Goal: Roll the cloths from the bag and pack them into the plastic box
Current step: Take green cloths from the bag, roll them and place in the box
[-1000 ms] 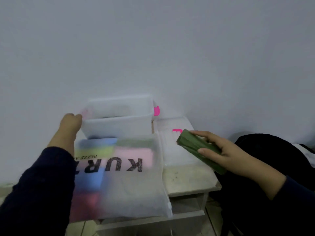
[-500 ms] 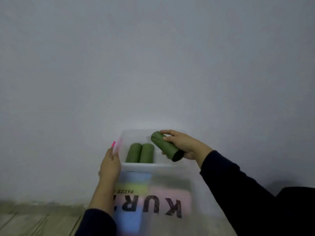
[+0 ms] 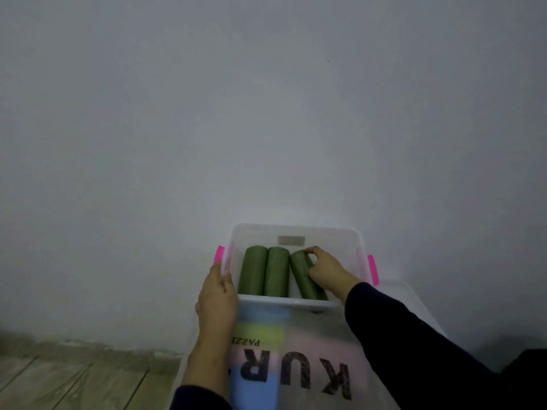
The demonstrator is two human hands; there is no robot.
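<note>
Now right hand (image 3: pixel 324 272) on 3rd green roll (image 3: pixel 302 276) — inside plastic box (image 3: pixel 296 230).

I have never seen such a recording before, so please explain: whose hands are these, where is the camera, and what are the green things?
There is no machine here. A person wears one wide-angle camera on the head, looking forward and down, so you see that person's own two hands in dark sleeves. The left hand has its grip on the left rim of a clear plastic box with pink latches. Two green rolled cloths lie side by side inside it. The right hand holds a third green roll, tilted, inside the box beside them. Nearer the camera lies a frosted plastic bag with large black letters; blue, yellow and pink cloths show through it. Behind is a plain wall.
</note>
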